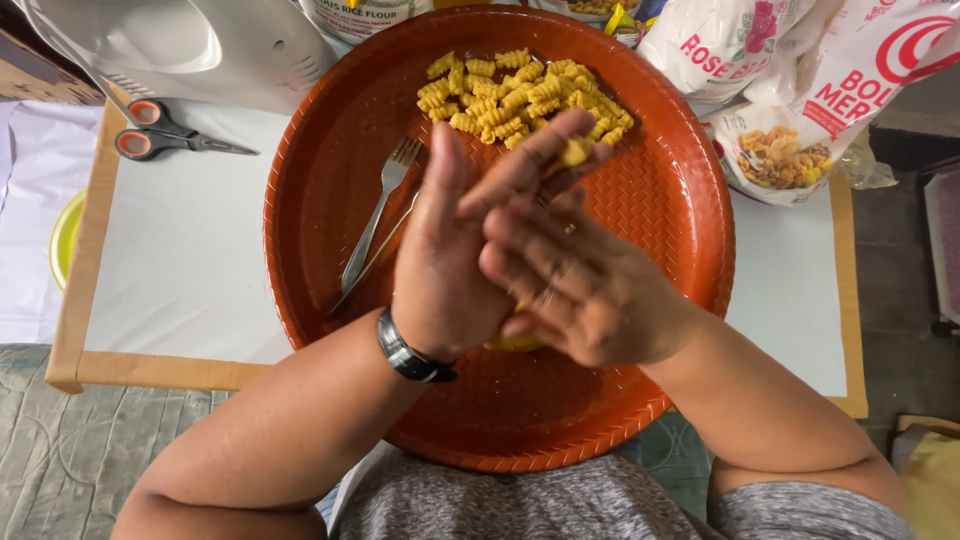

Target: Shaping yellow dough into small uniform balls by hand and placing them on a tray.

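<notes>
Over a big round orange-brown tray (320, 190), my left hand (450, 260) is held palm up with a small yellow dough piece (574, 151) at its fingertips. My right hand (570, 285) presses across the left palm, fingers flat. A yellow dough lump (515, 341) peeks out below the two hands. Several ridged yellow dough curls (520, 95) lie heaped at the tray's far side. A metal fork (385, 200) rests on the tray left of my hands, with a second thin utensil beside it. A black watch (410, 355) is on my left wrist.
The tray sits on a white board with a wooden frame (180, 260). Orange-handled scissors (160, 135) lie at the far left by a white appliance (190, 40). Plastic food bags (790, 90) stand at the far right. A yellow bowl rim (62, 240) shows at the left edge.
</notes>
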